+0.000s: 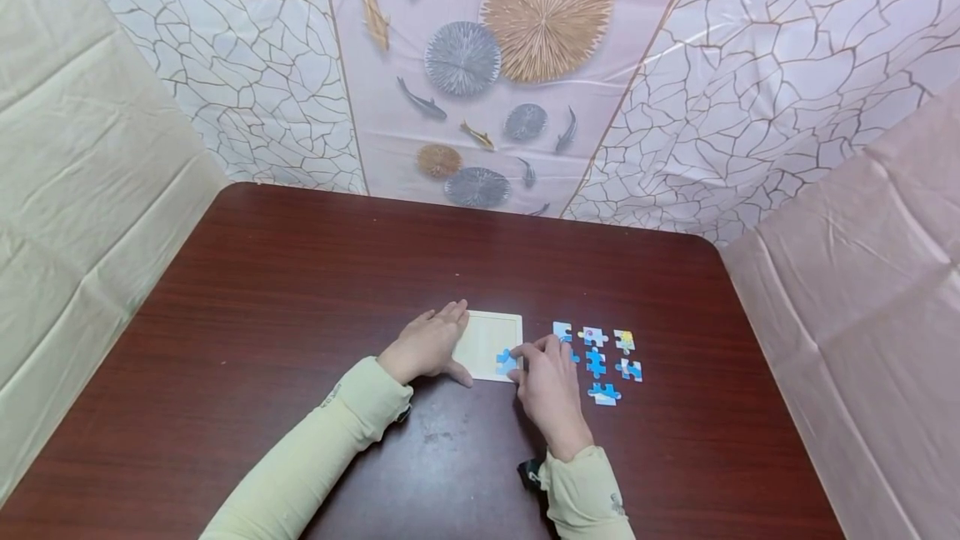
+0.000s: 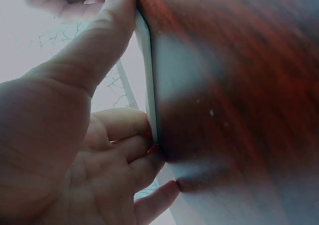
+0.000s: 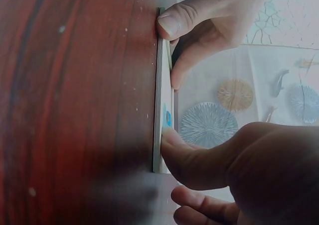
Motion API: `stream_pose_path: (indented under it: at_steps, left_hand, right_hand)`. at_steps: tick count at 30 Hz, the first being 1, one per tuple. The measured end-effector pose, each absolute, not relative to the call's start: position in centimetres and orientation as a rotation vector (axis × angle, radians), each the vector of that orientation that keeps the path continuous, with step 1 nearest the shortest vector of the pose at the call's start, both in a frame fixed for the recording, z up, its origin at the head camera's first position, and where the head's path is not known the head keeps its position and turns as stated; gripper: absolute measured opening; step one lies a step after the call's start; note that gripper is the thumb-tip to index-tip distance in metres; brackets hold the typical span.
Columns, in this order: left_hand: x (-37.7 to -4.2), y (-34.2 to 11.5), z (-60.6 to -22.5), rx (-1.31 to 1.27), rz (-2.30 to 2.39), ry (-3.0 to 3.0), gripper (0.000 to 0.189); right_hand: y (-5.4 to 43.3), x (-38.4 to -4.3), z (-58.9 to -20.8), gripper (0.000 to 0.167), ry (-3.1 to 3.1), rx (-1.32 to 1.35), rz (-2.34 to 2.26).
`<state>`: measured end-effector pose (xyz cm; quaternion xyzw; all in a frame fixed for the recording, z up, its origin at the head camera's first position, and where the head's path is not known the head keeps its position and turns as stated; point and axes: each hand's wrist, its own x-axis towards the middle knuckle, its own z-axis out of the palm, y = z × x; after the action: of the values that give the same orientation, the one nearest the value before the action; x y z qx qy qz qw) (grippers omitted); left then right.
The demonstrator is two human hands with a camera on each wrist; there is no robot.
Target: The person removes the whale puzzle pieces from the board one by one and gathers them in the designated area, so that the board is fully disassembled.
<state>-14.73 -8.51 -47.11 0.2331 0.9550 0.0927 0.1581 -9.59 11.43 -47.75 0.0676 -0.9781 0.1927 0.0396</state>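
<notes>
A shallow, pale wooden puzzle tray (image 1: 483, 336) lies on the table, a blue jigsaw piece (image 1: 503, 362) in its near right corner. My left hand (image 1: 431, 346) holds the tray by its left side, thumb at the near edge and fingers along the side. In the left wrist view the fingertips (image 2: 149, 165) reach the tray's edge and the tabletop. With thumb and index finger my right hand (image 1: 550, 386) pinches the blue piece at the tray's right rim. From the side, the right wrist view shows a bit of blue piece (image 3: 167, 116) just above the right thumb.
Right of the tray lie several loose jigsaw pieces (image 1: 596, 362), some partly behind my right hand. The dark red-brown table (image 1: 300, 273) meets a patterned cloth backdrop (image 1: 465, 148) at its far edge, with plain cloth (image 1: 862, 273) along the sides.
</notes>
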Motion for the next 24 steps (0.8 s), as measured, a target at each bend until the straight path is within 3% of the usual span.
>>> stream_pose_path:
  at_steps: [24]
  left_hand:
    - [-14.77,-8.55,-46.99,0.667,0.277,2.732,0.115]
  right_hand:
    - [11.44,-9.71,-47.56,0.022,-2.985,0.176,0.667]
